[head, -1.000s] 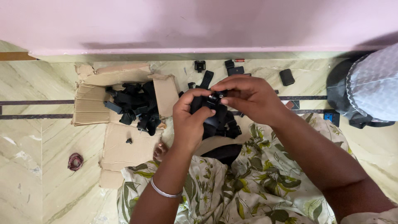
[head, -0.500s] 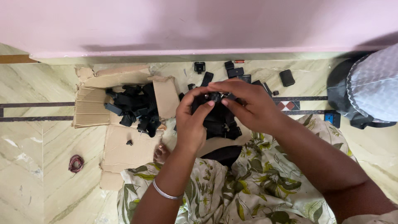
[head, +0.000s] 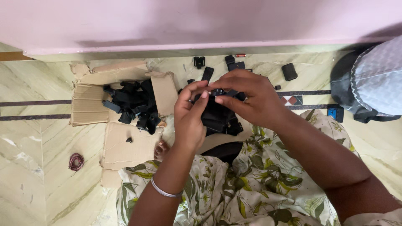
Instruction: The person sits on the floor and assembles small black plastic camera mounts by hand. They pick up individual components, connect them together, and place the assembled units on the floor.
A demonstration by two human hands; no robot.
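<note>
My left hand (head: 190, 117) and my right hand (head: 247, 96) meet above my lap and pinch one small black plastic part (head: 217, 92) between their fingertips. The part has small silver metal pins on top. Right below the hands lies a heap of similar black parts (head: 220, 119) on a light board over my knees. A metal bangle (head: 164, 191) circles my left wrist.
A flattened torn cardboard box (head: 125, 142) at left carries another pile of black parts (head: 134, 104). Loose black pieces (head: 234, 65) lie by the pink wall. A red rubber-band coil (head: 76, 161) rests on the marble floor. A grey bag (head: 372, 83) sits at right.
Both hands have shifted slightly up and left with the part. My right fingers have slid from above the part to its right side, and my left fingers have moved up onto it.
</note>
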